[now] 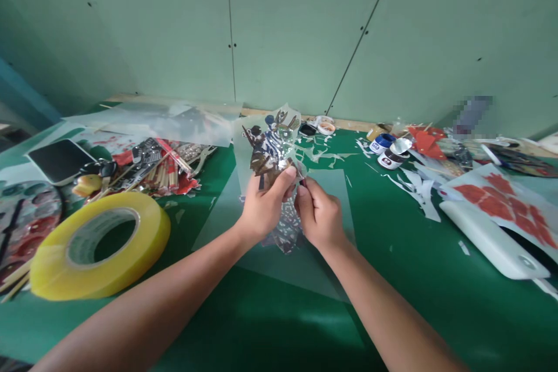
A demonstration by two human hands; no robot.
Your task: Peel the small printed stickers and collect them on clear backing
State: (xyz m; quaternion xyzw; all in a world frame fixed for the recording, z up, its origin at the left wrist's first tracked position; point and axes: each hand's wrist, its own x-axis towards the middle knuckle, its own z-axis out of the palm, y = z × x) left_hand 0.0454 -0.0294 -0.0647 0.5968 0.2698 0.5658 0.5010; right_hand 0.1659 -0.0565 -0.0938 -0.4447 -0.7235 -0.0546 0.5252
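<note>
A clear plastic sheet [276,133] with a painted figure in black, brown, blue and white is held up over the middle of the table. My left hand [264,203] is closed on its lower part, thumb on top. At the sheet's right edge my right hand [320,209] is closed in a pinch, close against the left fingertips. A small dark thing shows at the right fingertips, too little of it to name. Below the hands hangs or lies a patterned dark piece [285,226], partly covered by them. A translucent sheet [322,267] lies flat underneath.
On the left are a big roll of yellow tape [152,232], a phone [61,160], a paint palette [39,215] and a pile of sticks [161,174]. On the right stand paint jars [391,156], plastic scraps [421,192], red-painted sheets [505,203] and a white device [492,238]. A green wall closes the back.
</note>
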